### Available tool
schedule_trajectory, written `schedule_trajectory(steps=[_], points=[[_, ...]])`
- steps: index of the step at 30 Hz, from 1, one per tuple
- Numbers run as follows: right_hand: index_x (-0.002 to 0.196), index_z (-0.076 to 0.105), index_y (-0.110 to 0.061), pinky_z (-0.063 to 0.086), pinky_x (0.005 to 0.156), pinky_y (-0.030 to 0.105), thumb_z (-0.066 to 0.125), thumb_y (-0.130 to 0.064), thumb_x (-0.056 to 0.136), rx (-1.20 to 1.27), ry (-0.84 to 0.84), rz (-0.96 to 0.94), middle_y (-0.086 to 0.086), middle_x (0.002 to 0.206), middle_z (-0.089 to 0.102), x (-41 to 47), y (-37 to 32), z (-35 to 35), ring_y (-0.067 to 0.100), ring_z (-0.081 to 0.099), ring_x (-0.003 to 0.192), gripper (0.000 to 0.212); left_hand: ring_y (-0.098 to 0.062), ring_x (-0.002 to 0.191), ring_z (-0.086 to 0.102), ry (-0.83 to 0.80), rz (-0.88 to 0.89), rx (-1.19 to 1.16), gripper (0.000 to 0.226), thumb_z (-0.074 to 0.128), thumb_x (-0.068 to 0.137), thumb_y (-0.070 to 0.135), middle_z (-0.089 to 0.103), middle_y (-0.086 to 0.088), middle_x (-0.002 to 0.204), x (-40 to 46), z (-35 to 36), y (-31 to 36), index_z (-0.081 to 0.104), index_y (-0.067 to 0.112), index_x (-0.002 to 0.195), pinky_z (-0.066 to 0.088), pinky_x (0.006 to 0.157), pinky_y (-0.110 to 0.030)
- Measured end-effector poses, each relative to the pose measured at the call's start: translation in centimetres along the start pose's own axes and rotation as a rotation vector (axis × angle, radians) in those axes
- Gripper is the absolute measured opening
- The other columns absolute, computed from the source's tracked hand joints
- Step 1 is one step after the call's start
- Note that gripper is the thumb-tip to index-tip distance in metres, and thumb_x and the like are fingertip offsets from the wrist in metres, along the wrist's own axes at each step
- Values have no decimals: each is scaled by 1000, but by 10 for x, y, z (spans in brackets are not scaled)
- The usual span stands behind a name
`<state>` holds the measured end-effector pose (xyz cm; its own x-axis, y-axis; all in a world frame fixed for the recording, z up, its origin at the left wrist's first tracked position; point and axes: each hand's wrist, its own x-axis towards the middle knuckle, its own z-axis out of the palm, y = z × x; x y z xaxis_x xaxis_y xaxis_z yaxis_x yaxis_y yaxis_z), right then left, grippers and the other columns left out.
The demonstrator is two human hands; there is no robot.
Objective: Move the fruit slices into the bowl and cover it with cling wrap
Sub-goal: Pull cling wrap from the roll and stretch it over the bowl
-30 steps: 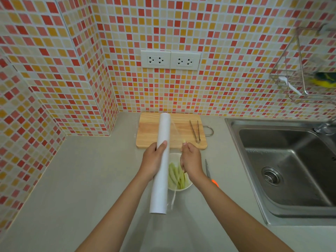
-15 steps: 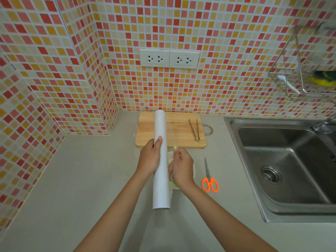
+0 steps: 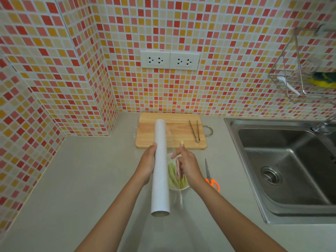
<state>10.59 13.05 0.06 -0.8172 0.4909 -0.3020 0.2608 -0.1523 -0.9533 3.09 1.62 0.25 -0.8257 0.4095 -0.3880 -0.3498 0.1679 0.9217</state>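
Note:
A long white roll of cling wrap is held above the counter, pointing away from me, with my left hand gripping its left side. My right hand is just right of the roll, fingers pinching the loose clear film that trails down beside the roll. Beneath both hands sits a white bowl holding pale green fruit slices, partly hidden by the roll and my right hand.
A wooden cutting board with metal tongs lies by the back wall. Orange-handled scissors lie right of the bowl. A steel sink fills the right side. A wire rack hangs on the tiled wall.
My right hand has shifted slightly right from the roll with the film's edge, uncovering more of the bowl. The roll stays held in my left hand.

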Motion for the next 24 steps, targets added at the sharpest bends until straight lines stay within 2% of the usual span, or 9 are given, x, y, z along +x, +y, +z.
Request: schedule_trajectory(steps=[2,4,7,10,13,15,17,20,24], points=[[69,58,-8,37,38,21,31,-56,96,-12,-53,114,7,45,48,4,-11,0,20,47,34,62,-21,84,60,-11,50,20,35,33,102,41,63,-10,96,-1,3,-1,59,19,95,48,78,-35],[61,55,-12,38,41,22,33,-57,96,-70,-33,143,4,49,52,11,-18,4,17,50,38,61,-21,89,61,-30,105,69,31,33,102,40,64,-9,102,-1,7,-2,58,25,91,48,84,-38],[59,46,-12,32,35,21,40,-38,99,-112,44,28,6,48,47,19,-19,11,16,44,32,49,-19,87,66,-59,156,85,39,34,101,46,68,-7,101,-5,10,1,60,17,106,51,77,-31],[63,41,-8,29,32,22,36,-21,101,-133,157,-111,12,44,45,21,-15,13,19,40,27,40,-15,80,68,-46,172,123,42,51,93,53,69,-2,93,-6,8,6,60,15,108,49,66,-24],[67,40,-9,30,32,21,35,-20,102,-207,256,-196,11,48,40,21,-13,13,11,37,28,37,-13,72,62,-22,169,142,32,63,89,44,64,1,83,-4,3,3,61,14,98,45,62,-24],[63,36,-13,33,42,24,36,-21,102,-283,280,-261,4,50,37,22,-13,11,11,37,37,39,-17,71,62,-29,161,110,29,62,90,41,65,-5,82,-5,2,1,61,12,91,47,64,-28],[61,32,-18,29,50,30,37,-22,102,-390,282,-313,-2,53,35,23,-13,8,13,33,48,42,-19,75,64,-43,144,65,30,60,92,40,67,-9,86,-7,1,-1,64,10,95,49,68,-31],[59,28,-21,23,50,31,38,-22,102,-524,280,-345,-4,52,33,22,-13,2,11,27,49,44,-13,69,61,-68,132,23,29,57,94,36,63,-3,81,-10,-1,-4,63,8,95,47,60,-22],[59,27,-24,26,52,32,38,-22,102,-586,301,-340,-3,51,35,23,-9,-2,12,28,47,44,-12,66,58,-49,134,9,21,53,97,33,59,1,77,-14,6,-7,59,13,91,46,57,-19]])
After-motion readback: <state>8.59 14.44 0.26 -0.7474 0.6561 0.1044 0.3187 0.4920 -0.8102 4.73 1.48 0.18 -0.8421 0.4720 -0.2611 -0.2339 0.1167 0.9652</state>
